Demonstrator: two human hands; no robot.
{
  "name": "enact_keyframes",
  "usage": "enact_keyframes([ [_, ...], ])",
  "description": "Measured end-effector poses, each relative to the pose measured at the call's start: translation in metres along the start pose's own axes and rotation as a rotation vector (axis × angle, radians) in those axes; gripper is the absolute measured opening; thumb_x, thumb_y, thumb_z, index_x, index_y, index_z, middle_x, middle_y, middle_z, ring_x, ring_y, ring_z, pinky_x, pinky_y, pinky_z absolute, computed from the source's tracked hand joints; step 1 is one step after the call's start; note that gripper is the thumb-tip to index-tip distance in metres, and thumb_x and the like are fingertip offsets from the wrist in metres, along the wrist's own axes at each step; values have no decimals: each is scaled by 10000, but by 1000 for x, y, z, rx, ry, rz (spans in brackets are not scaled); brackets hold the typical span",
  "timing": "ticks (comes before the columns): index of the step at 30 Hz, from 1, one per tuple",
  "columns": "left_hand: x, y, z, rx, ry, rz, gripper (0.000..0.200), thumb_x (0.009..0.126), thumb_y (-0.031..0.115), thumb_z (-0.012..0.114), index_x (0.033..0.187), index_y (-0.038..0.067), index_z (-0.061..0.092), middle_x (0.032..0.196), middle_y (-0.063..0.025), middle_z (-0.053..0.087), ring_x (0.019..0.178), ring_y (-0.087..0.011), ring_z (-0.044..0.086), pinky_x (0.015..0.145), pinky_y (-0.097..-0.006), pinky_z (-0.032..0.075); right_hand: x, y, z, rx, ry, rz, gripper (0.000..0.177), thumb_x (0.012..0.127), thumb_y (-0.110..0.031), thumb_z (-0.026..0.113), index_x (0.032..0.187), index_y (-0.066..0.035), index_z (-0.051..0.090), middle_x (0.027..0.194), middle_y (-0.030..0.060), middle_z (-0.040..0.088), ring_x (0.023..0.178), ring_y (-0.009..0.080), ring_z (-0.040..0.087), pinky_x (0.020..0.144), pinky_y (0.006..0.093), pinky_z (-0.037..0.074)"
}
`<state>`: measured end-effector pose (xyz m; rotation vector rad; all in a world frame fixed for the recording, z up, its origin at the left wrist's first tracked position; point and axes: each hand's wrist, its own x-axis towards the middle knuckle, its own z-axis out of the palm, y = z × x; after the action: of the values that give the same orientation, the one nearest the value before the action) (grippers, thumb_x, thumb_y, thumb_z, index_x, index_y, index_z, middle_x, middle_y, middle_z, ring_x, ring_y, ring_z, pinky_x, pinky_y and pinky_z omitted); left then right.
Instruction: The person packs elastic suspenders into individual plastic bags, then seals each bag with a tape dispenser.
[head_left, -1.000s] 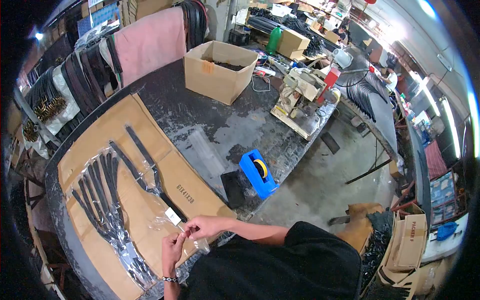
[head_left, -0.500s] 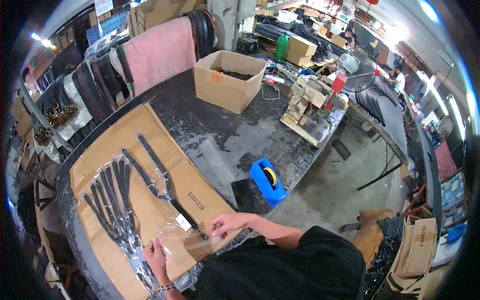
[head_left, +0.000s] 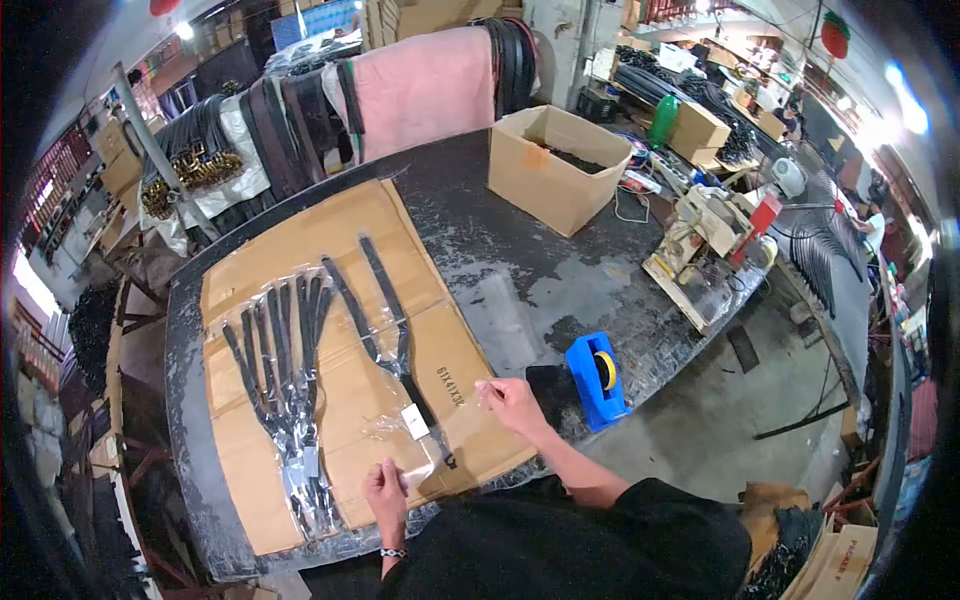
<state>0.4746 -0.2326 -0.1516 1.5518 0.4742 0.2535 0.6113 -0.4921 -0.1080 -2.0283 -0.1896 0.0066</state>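
Note:
My left hand [head_left: 385, 490] is closed, thumb against fingers, at the lower edge of a clear plastic bag [head_left: 408, 462]. Partly inside that bag lies a forked black strap [head_left: 425, 402] with a white tag [head_left: 414, 421]. My right hand [head_left: 512, 406] is pinched shut over the right edge of the cardboard sheet [head_left: 390, 520]; whatever its fingertips hold is too small or clear to make out. Right of this hand stands a blue tape dispenser [head_left: 590, 385] with a yellow-cored roll. Left of my left hand, several black straps [head_left: 285, 380] lie fanned out in clear plastic.
An open cardboard box [head_left: 550, 185] with dark contents stands at the back of the dark table [head_left: 450, 200]. A beige machine [head_left: 705, 245] sits by the right edge. Straps hang on a rack behind, beside a pink cloth [head_left: 425, 95]. People are farther off at right.
My right hand has moved up and away from the strap's lower end, toward the tape dispenser. My left hand stays low beside the strap. The whole view has swung left.

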Motion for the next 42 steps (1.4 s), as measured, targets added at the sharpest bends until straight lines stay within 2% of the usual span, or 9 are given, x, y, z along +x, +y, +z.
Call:
enact_keyframes([
  [14,-40,-11,-36,314,-10,-131,370,1006,302,606,877,-38,671,630,-16,604,585,-88,576,548,-262,480,13,-16,8,140,-379,40,272,961,-200,645,841,42,683,683,45,638,642,84,590,586,260,472],
  [18,-53,-8,-51,580,-112,60,524,911,409,699,1224,-5,629,1120,-189,681,1055,-292,658,937,-389,515,16,-29,13,277,-598,-6,260,899,-29,668,1157,-4,650,868,11,627,756,69,567,650,228,467],
  [20,-55,15,-47,585,-72,172,744,850,466,738,1402,27,502,1394,-261,514,1315,-386,489,1114,-440,388,12,-52,14,108,-694,-84,248,887,-40,680,1134,-17,672,836,10,625,759,77,582,647,243,472],
  [25,-58,110,-7,867,131,503,922,838,399,730,1539,24,264,1557,-268,295,1437,-399,313,1200,-453,253,-1,-98,29,-5,-932,-304,201,872,-52,693,1070,-20,698,848,52,670,746,104,603,645,272,478],
  [28,-53,115,1,562,19,630,889,870,317,685,1546,-5,204,1490,-263,413,1376,-337,433,1143,-417,354,-3,-130,38,32,-1004,-381,218,875,-15,672,1091,12,675,884,81,693,729,129,614,677,284,493],
  [31,-46,100,18,-178,-355,227,777,910,279,692,1521,8,296,1356,-200,540,1216,-255,554,1023,-358,460,-2,-138,35,184,-1067,-402,320,885,29,639,1204,19,618,904,70,655,787,130,607,741,277,501],
  [35,-48,110,4,169,-390,177,396,944,272,677,1223,-3,618,1012,-62,671,881,-125,611,798,-299,509,1,-149,26,235,-1071,-363,441,887,42,628,1319,-16,555,968,36,608,901,125,577,825,265,473],
  [38,-56,101,11,9,-252,127,445,936,392,684,1138,-2,646,904,-38,645,707,-114,594,623,-283,490,0,-140,24,236,-1052,-358,437,885,28,642,1314,-15,568,942,45,617,874,129,577,806,269,474],
  [42,-53,125,3,74,-350,13,352,1005,304,607,1147,-12,669,901,-36,662,777,-99,609,693,-273,507,-4,-140,26,236,-859,-252,318,901,-33,680,1208,19,617,741,31,624,683,88,564,662,248,459],
])
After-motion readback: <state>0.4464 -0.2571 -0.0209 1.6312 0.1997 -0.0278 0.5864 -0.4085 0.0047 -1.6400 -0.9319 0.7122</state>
